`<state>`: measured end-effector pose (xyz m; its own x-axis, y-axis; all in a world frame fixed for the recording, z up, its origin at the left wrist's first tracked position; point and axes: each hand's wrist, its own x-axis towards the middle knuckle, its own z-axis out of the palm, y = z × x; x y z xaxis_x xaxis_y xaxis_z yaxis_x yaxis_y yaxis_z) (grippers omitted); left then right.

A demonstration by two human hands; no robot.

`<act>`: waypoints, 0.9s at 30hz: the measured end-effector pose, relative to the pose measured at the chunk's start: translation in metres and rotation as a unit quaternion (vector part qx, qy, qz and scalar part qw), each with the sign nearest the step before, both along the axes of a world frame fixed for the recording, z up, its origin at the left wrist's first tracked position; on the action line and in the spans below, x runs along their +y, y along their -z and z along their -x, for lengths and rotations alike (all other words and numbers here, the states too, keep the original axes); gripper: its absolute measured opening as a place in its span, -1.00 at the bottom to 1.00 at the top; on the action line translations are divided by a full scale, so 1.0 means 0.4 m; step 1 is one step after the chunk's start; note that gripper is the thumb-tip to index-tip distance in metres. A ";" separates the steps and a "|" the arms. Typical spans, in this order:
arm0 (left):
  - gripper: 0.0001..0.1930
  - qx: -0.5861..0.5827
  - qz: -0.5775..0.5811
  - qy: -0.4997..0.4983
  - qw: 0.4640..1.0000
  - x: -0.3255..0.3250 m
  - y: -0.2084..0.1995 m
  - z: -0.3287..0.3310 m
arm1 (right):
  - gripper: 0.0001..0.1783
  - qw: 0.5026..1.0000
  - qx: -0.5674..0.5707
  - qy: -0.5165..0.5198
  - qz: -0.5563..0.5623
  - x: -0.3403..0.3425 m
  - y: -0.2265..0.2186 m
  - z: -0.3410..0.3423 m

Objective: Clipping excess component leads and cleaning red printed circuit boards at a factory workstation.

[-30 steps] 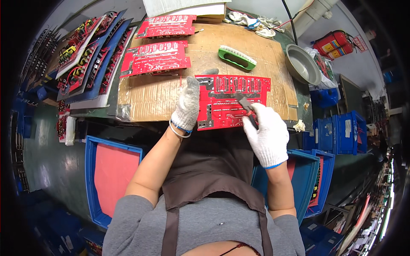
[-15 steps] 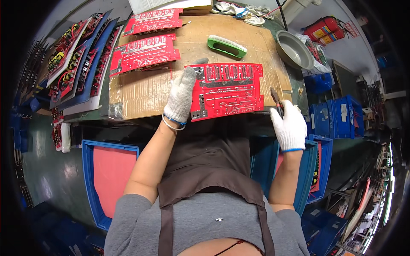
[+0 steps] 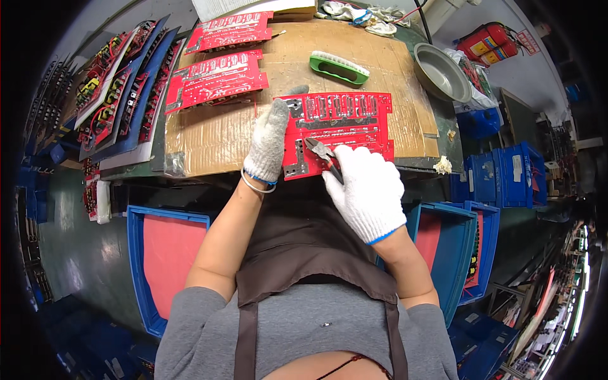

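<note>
A red circuit board (image 3: 354,120) is tilted up at the table's near edge, its soldered side facing me. My left hand (image 3: 271,136), in a greyish knit glove, grips the board by its left edge, thumb in front and other fingers mostly hidden behind. In a white glove, my right hand (image 3: 370,190) is closed round a pair of cutting pliers (image 3: 322,152) with red handles. The pliers' jaws are over the lower left part of the board; whether they touch it I cannot tell.
Two more red boards (image 3: 218,79) lie on the cardboard (image 3: 297,54) at the back left. A green brush (image 3: 339,68) and a grey metal bowl (image 3: 440,73) are farther back. Racked boards (image 3: 114,95) stand at left. Blue bins (image 3: 134,253) flank me below the table.
My right hand has swung left with the pliers, from beside the board's right edge to over its face. The left hand and the board have barely moved.
</note>
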<state>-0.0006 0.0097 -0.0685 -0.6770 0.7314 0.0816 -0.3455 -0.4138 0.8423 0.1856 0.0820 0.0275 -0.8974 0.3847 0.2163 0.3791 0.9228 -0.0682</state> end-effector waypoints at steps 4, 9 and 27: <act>-0.41 -0.001 -0.001 0.002 1.000 -0.007 -0.009 -0.003 | -0.69 1.000 -0.019 0.013 0.012 0.008 -0.014 0.004; -0.41 0.001 -0.004 -0.005 1.000 -0.003 -0.012 -0.008 | -0.73 0.999 -0.022 0.040 0.008 0.036 -0.013 -0.033; -0.32 -0.020 0.025 -0.001 0.999 -0.008 -0.032 -0.017 | -0.59 0.966 0.060 0.247 0.054 0.265 0.051 -0.198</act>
<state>0.0062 0.0065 -0.0556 -0.6808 0.7322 0.0173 -0.3784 -0.3718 0.8477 0.2647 0.1879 0.0070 -0.5704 0.7849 0.2419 0.7541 0.6172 -0.2246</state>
